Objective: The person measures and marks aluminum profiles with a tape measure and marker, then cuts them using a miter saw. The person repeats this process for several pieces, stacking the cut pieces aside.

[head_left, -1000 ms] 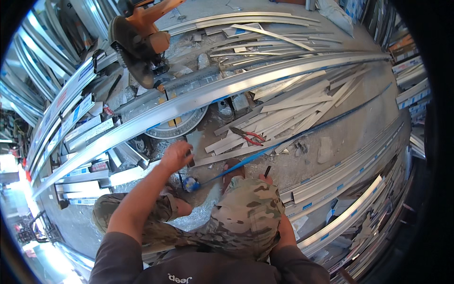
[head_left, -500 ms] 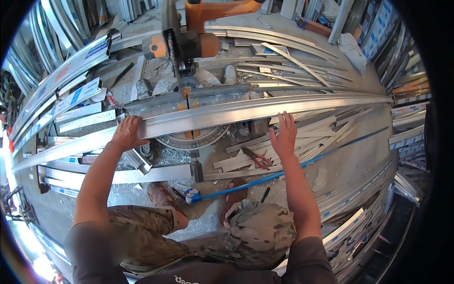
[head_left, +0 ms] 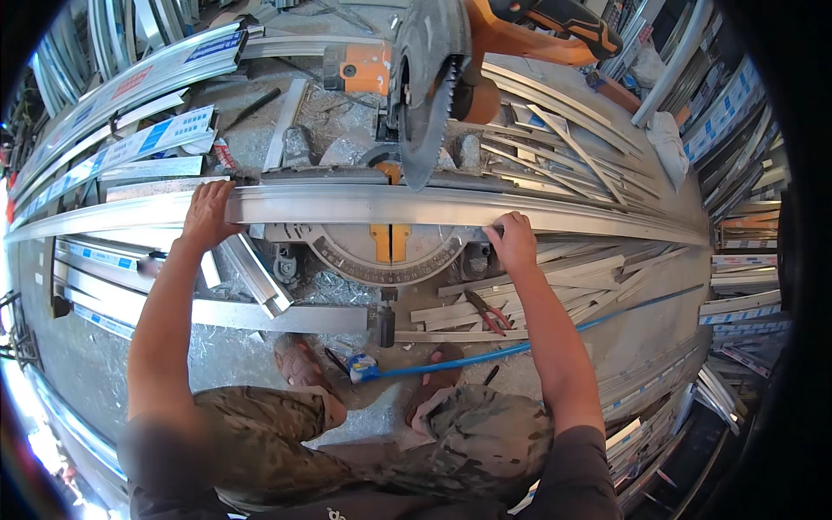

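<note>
A long silvery aluminium profile [head_left: 347,205] lies across the miter saw's round, graduated table [head_left: 373,269], along the back fence. My left hand [head_left: 210,215] grips it left of the saw, fingers over the far edge and thumb on the near side. On the right, my right hand [head_left: 515,241] has its fingers curled on the profile's near edge. Above the profile hangs the toothed saw blade [head_left: 426,130], raised and apart from it, below the orange saw head [head_left: 520,39]. A yellow insert [head_left: 380,243] with a slot shows in the table.
Red-handled pliers [head_left: 490,314] rest on offcuts at the right. A tape measure [head_left: 362,367] lies between my feet, its blue blade [head_left: 459,359] stretched out rightward. Loose profiles [head_left: 286,316] and scraps cover the floor; more profiles [head_left: 130,82] are stacked at the back left.
My right hand has gone from raised, spread fingers to curled on the profile's near edge. The profile now sits back against the fence. The whole view has shifted, with the saw appearing farther right.
</note>
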`<state>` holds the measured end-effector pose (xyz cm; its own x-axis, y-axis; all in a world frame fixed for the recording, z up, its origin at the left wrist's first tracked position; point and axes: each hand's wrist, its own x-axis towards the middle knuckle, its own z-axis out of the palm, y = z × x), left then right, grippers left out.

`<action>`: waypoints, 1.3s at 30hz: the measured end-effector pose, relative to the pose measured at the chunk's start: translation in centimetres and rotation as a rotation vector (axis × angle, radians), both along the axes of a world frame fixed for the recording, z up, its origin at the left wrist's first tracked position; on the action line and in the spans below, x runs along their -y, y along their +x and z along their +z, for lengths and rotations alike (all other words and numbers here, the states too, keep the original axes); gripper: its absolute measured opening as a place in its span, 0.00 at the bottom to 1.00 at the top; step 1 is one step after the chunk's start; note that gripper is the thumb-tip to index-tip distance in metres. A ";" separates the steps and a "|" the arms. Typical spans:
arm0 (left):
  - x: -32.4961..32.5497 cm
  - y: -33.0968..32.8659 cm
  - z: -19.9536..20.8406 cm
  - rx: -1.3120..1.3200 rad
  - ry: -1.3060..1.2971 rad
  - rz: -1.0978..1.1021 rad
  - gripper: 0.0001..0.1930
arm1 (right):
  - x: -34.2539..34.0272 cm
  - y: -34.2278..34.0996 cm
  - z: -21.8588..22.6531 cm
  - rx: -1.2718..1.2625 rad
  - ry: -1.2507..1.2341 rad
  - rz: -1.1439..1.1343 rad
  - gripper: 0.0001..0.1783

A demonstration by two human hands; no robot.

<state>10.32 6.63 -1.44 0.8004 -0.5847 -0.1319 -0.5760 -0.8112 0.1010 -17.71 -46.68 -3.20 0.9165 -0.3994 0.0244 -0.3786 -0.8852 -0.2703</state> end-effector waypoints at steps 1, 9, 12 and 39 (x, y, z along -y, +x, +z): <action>0.8 -0.3 0.1 0.000 -0.014 -0.013 0.50 | 0.0 0.1 -0.1 0.006 0.007 -0.003 0.15; 3.4 0.3 -1.3 -0.051 -0.056 -0.086 0.52 | 1.3 -0.9 -0.4 0.011 0.016 -0.057 0.15; 3.0 -0.6 -3.0 -0.103 -0.216 -0.156 0.52 | 2.6 -2.5 0.5 0.005 -0.055 -0.014 0.18; 2.5 -2.4 -2.5 0.091 -0.337 -0.165 0.54 | 4.2 -4.3 5.0 0.241 -0.096 0.027 0.17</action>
<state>7.96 4.12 -3.99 0.6919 -0.7048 0.1567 -0.7146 -0.6373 0.2885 -21.96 -50.89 1.77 0.8897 -0.3604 0.2802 -0.2896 -0.9201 -0.2639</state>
